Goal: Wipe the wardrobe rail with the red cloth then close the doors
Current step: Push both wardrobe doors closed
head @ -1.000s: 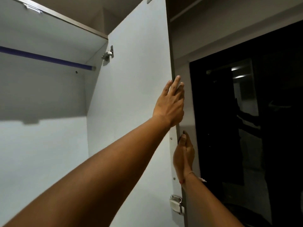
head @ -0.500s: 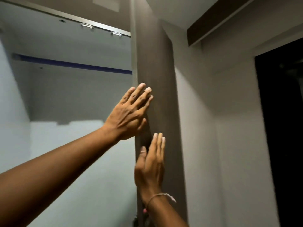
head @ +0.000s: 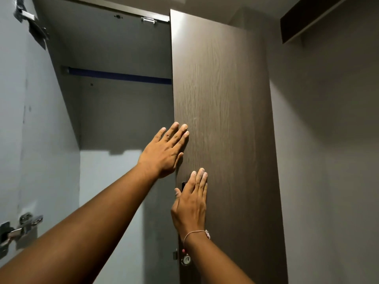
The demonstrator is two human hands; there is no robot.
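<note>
Wardrobe rail (head: 120, 75) sits exposed inside; red cloth not visible. Your left hand (head: 164, 153) and right hand (head: 190, 203) press flat, fingers spread, gripping nothing, on right door (head: 223, 119), nearly shut. Left door (head: 12, 119) apparently still open.

Both hands lie flat, fingers extended, on the outer face of the brown wood-grain right door (head: 223, 119), near its free left edge. The left hand (head: 164, 154) sits higher, fingertips on the door edge. The right hand (head: 191, 203) sits lower, just above the keyed lock (head: 186, 259); a thin bracelet (head: 195, 234) circles its wrist. The wardrobe interior is open to the left of the door. The blue rail (head: 119, 75) spans the upper interior. The left door (head: 12, 140) stands open, hinges (head: 20, 226) visible.
</note>
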